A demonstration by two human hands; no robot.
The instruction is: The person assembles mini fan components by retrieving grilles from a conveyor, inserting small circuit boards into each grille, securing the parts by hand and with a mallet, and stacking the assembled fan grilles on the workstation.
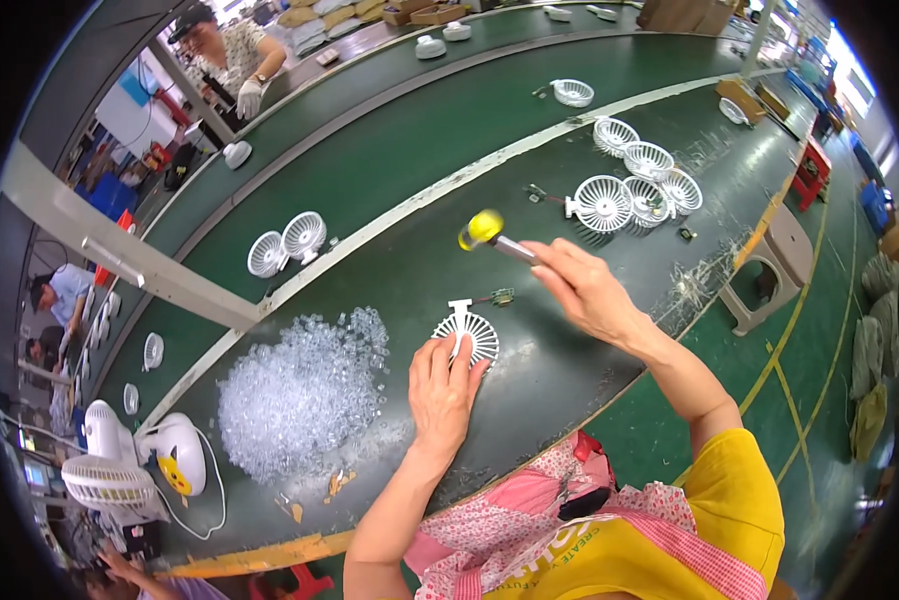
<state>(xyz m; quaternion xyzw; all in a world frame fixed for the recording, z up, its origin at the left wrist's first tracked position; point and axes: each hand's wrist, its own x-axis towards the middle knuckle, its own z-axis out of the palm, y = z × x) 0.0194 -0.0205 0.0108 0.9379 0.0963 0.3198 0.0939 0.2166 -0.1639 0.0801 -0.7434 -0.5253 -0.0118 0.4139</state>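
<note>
My left hand (443,388) lies over a round white fan grille (482,338) flat on the dark green table, fingers on its ribs and thumb at its near edge, holding it down. A small green circuit board (502,297) hangs off the grille's neck by a short wire and rests on the table. Above and to the right, my right hand (582,290) is closed round the handle of a mallet with a yellow head (483,229). That head is raised off the table, slightly blurred. A heap of small clear plastic pieces (305,390) lies left of my left hand.
Several white fan grilles (605,204) sit at the right, and two more (303,236) on the conveyor (400,130) beyond. A metal post (130,250) rises at the left, near a white desk fan (110,480). A stool (775,265) stands right; a co-worker (232,55) is across.
</note>
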